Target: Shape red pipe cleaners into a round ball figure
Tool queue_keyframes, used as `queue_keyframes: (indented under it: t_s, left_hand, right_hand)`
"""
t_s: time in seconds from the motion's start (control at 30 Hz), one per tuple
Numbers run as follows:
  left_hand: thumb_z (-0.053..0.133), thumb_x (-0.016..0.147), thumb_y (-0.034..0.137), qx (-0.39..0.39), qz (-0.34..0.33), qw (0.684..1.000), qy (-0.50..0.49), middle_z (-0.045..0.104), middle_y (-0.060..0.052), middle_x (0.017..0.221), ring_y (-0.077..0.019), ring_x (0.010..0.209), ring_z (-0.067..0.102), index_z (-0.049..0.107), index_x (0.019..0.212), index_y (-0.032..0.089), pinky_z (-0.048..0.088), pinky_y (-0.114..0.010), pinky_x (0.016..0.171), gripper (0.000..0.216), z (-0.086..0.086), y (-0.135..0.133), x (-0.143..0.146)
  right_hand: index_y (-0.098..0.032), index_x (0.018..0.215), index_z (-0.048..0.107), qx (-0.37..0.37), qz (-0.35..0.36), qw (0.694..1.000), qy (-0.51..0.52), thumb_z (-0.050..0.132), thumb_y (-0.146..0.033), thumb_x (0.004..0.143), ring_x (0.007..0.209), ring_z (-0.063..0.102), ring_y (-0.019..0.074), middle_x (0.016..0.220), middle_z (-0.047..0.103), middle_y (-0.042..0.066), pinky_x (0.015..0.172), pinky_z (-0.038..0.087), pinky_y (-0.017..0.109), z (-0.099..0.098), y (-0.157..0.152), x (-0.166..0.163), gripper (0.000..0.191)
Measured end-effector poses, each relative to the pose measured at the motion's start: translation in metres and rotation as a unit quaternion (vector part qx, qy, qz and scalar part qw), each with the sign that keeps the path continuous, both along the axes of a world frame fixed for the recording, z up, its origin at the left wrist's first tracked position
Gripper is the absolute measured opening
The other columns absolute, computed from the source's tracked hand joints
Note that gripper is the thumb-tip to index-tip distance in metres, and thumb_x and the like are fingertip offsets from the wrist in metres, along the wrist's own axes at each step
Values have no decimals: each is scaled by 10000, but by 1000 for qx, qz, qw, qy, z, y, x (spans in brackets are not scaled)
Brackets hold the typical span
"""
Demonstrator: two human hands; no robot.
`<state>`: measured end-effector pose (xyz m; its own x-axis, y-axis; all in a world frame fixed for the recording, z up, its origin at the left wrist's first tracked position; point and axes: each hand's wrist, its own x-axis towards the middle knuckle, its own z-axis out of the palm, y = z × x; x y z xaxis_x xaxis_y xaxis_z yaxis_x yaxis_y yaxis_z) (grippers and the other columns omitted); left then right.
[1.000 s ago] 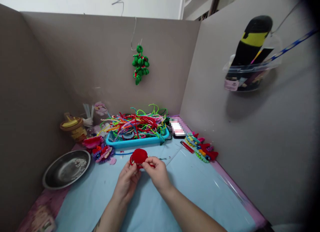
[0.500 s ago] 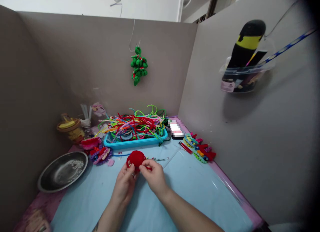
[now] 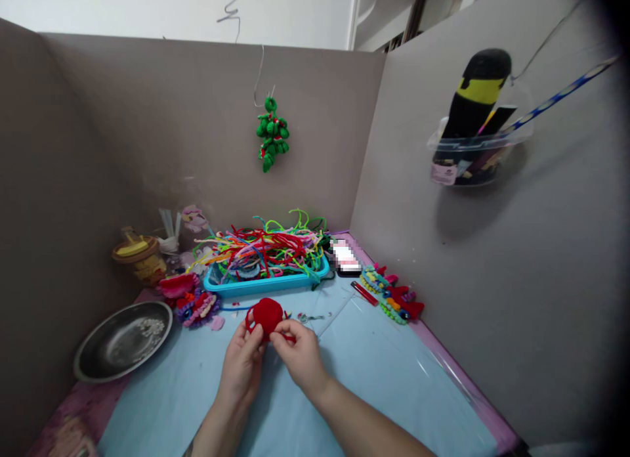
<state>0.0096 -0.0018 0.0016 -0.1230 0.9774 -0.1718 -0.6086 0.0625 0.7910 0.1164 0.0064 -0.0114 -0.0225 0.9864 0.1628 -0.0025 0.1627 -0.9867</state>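
the left hand (image 3: 241,362) grips the red piece (image 3: 268,314) between thumb and fingers at its left near edge; the right hand (image 3: 300,355) has thumb and forefinger pinched together at its right near edge, with a bit of red strand showing by the fingers. the red piece is held above the blue cloth (image 3: 378,385), on the near side of a blue tray (image 3: 268,285) heaped with colourful strands (image 3: 275,247). to the left sits a metal bowl (image 3: 118,345); to the far right, a phone (image 3: 346,257), a red-handled tool (image 3: 365,293) and colourful knitted-looking pieces (image 3: 394,293).
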Motion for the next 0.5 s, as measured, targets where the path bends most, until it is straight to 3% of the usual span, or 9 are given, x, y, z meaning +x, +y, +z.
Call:
queue_keyframes:
  t_s: [0.3,0.5]
  left_hand:
    - [771,623,318,-2,-31,994,107,715,-124,960,-260,921,647,697,929,115,462,-364,881,374,-10,-1,2]
    - [779,599,322,12,-43,984,170,727,-114,918,-265,892,649,724,884,117,461,-363,873,355,-6,0,-3]
  right_hand:
    - [-169,709,607,-16,2,1000,16,562,-244,718,533,460,105,598,552,-17,501,372,209,1,2,4,88]
    - [-169,724,596,-5,8,1000,15,540,-236,733,561,459,108,607,536,-23,523,367,210,3,2,6,88]
